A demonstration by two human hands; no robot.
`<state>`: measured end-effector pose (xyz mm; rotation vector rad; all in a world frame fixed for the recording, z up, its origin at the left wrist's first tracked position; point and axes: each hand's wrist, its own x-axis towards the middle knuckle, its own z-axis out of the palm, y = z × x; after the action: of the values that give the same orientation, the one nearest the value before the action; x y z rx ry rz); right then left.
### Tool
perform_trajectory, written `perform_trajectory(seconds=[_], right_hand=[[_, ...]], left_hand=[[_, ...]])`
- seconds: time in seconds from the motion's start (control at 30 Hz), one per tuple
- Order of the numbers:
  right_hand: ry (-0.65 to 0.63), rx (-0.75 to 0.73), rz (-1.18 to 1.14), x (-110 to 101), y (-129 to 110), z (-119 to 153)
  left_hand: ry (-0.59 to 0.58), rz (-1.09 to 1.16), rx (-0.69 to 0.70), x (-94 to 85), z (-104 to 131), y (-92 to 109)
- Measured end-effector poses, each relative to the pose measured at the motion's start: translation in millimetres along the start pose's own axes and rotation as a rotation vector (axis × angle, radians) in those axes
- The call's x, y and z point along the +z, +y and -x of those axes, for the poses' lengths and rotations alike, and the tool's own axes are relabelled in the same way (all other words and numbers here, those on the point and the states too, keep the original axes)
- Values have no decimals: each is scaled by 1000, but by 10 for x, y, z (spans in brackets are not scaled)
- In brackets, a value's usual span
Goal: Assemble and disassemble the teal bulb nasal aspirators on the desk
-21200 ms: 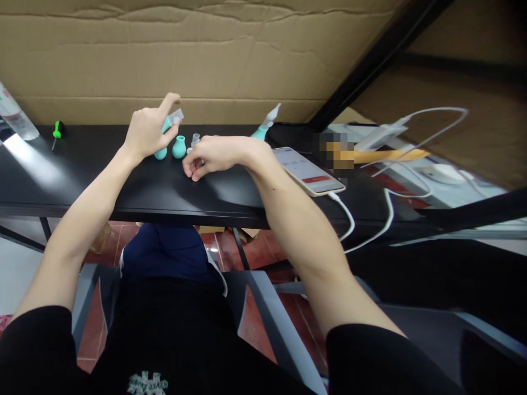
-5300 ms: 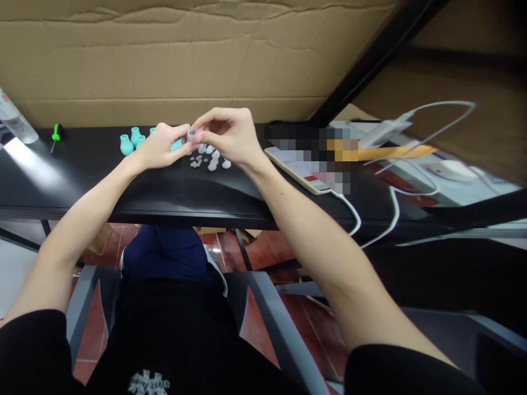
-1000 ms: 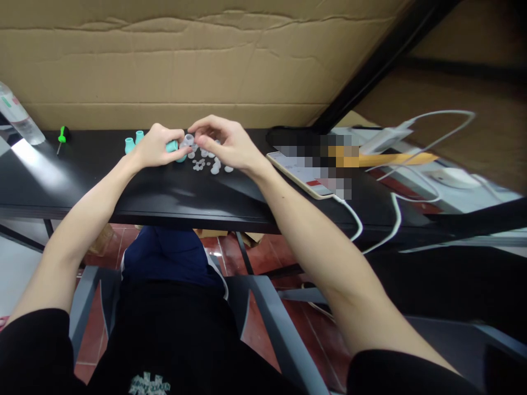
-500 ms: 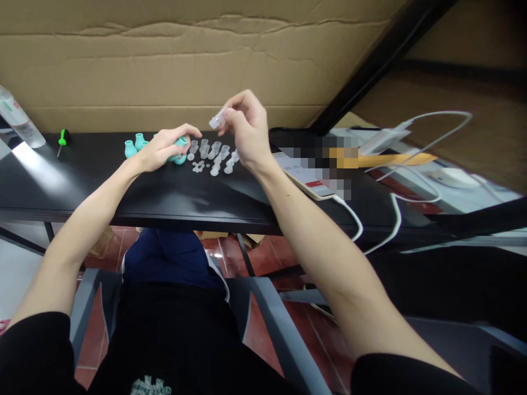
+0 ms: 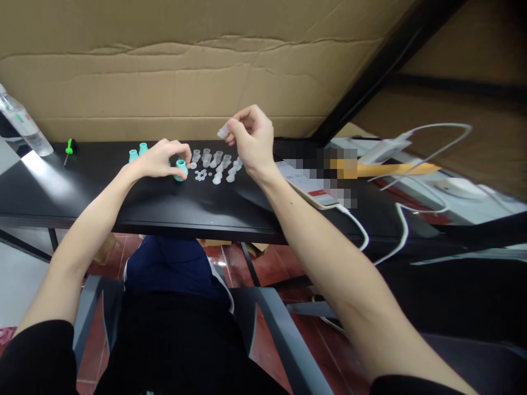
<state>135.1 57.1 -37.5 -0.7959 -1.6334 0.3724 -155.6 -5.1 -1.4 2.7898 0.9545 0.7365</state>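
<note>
My left hand [image 5: 162,158] is curled round a small teal rubber bulb [image 5: 180,171] with an open neck, thumb and fingertips against it. The bulb is low over the table or on it; I cannot tell which. Other teal bulbs [image 5: 143,148] stand behind that hand, partly hidden by it. My right hand [image 5: 254,140] is raised, pinching a small clear plastic tube-like piece [image 5: 223,131] between thumb and fingers. Below and between the hands, several translucent plastic cups [image 5: 206,157] stand in rows, with several small round white discs [image 5: 201,175] lying in front of them.
On the black table [image 5: 164,211], a water bottle [image 5: 28,129] and a green-handled screwdriver [image 5: 69,148] are at the left. A phone [image 5: 308,184] with a white cable [image 5: 354,219] lies to the right, near a yellow strap-like item [image 5: 395,170]. Cardboard [image 5: 185,82] walls the back.
My left hand has shifted its grasp to one teal bulb, bringing it nearer the table's front, apart from the others. The right hand still holds the clear piece, with little movement.
</note>
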Motion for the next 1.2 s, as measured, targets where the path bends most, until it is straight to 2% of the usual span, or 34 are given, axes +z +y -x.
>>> perform_trajectory(seconds=[0.17,0.4,0.57,0.73,0.9,1.03,1.2], right_hand=[[12,37,9,-16,-61,9],[-16,45,9,-56,-60,12],[-5,86,26,-17,-198,65],[-29,110,153,-71,-277,43],[-25,173,367,-228,-129,-55],[-114,311,509,-268,-55,-80],[-218,393,507,-205,-92,-74]], left_hand=[[-8,-51,-40,-19,19,-103],[-37,-211,-32,-37,57,-84],[-35,-332,-20,-19,68,-65],[-55,-370,9,5,59,-86],[-56,-377,39,-14,76,-111],[-55,-410,46,-41,84,-97],[-75,-432,69,-40,85,-109]])
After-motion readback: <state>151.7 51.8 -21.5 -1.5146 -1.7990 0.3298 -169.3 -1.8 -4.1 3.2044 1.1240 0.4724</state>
